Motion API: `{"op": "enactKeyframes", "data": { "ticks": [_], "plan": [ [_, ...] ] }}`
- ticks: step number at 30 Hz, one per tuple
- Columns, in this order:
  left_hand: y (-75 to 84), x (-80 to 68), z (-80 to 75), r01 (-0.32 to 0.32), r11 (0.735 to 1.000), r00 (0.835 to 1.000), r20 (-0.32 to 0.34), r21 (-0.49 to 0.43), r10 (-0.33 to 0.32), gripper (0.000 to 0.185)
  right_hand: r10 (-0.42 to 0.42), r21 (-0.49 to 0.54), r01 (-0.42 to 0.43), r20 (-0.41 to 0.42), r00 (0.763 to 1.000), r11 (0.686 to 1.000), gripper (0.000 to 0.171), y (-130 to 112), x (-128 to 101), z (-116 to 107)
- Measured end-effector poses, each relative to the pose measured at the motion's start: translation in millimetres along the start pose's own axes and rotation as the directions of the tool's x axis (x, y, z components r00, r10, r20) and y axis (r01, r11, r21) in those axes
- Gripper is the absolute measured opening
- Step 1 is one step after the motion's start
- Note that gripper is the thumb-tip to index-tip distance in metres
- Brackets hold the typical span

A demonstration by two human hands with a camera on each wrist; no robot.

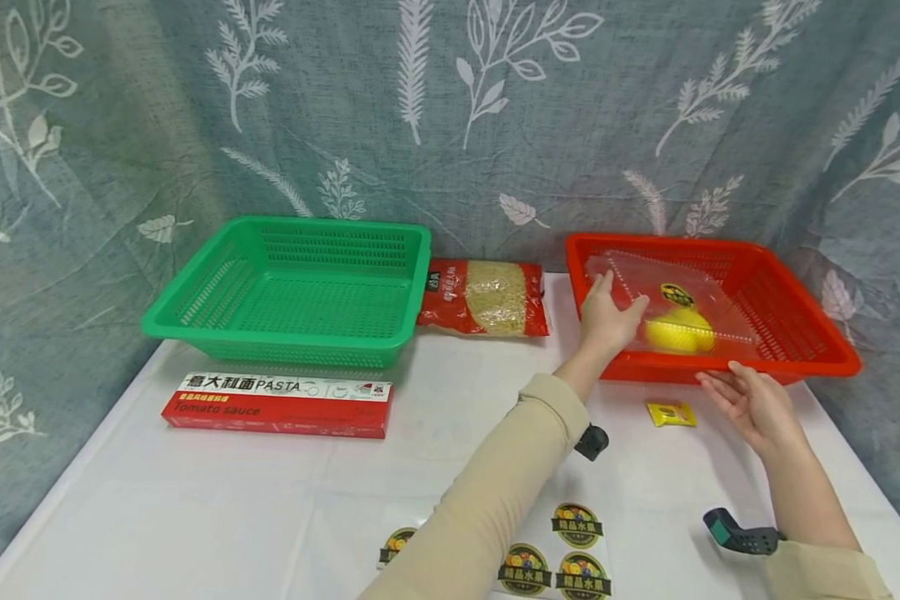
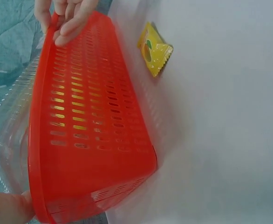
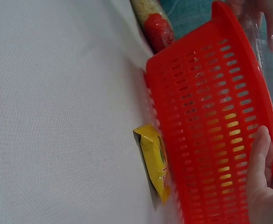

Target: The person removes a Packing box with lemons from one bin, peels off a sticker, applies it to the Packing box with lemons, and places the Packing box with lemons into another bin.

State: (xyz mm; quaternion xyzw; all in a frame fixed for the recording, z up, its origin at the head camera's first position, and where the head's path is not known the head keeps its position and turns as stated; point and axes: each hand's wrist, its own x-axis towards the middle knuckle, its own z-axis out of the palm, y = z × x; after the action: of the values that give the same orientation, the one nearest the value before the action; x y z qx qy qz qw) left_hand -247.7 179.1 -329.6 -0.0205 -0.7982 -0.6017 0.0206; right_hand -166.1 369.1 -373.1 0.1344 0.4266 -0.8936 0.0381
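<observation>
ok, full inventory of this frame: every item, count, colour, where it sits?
red basket: 1, red, table right
clear bag: 1, transparent with a round sticker and a yellow item inside, in the red basket
green basket: 1, green, table left
grain packet: 1, red with a clear window, between the baskets
pasta box: 1, red and white, in front of the green basket
yellow sachet: 1, yellow, on the table before the red basket
round stickers: 4 visible, dark with fruit print, near table edge
table: 1, white cloth
curtain: 1, grey-blue, leaf print, behind
left hand: touches the clear bag
right hand: at the red basket's near rim
</observation>
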Motion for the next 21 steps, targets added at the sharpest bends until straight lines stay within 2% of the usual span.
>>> {"op": "enactKeyframes", "data": {
  "ticks": [8, 10, 13, 17, 21],
  "plan": [
    [-2.1, -0.3, -0.6, 0.099, 0.993, 0.994, 0.031, 0.060, -0.101, 0.055, 0.006, 0.003, -0.006, -0.002, 1.000, 1.000, 0.038, 0.0, 2.3, -3.0],
    [-3.2, -0.4, -2.1, 0.094, 0.993, 0.994, 0.057, 0.076, -0.099, 0.058, 0.008, 0.007, -0.008, 0.002, 1.000, 1.000, 0.037, 0.0, 2.0, -3.1],
    [-5.0, -1.5, -4.9, 0.060, 0.989, 0.989, 0.127, 0.136, -0.077, 0.070, 0.009, 0.010, -0.009, 0.008, 1.000, 1.000, 0.037, 0.2, 0.9, -2.8],
    [-7.1, -1.9, -8.3, -0.028, 0.963, 0.974, 0.225, 0.269, -0.035, 0.086, 0.004, 0.002, -0.004, 0.015, 1.000, 1.000, 0.036, 0.8, 0.7, -3.2],
    [-9.3, -1.2, -8.5, -0.087, 0.932, 0.968, 0.252, 0.351, -0.004, 0.088, 0.000, 0.001, 0.000, 0.020, 1.000, 1.000, 0.033, 1.6, 0.7, -3.1]
  ]
}}
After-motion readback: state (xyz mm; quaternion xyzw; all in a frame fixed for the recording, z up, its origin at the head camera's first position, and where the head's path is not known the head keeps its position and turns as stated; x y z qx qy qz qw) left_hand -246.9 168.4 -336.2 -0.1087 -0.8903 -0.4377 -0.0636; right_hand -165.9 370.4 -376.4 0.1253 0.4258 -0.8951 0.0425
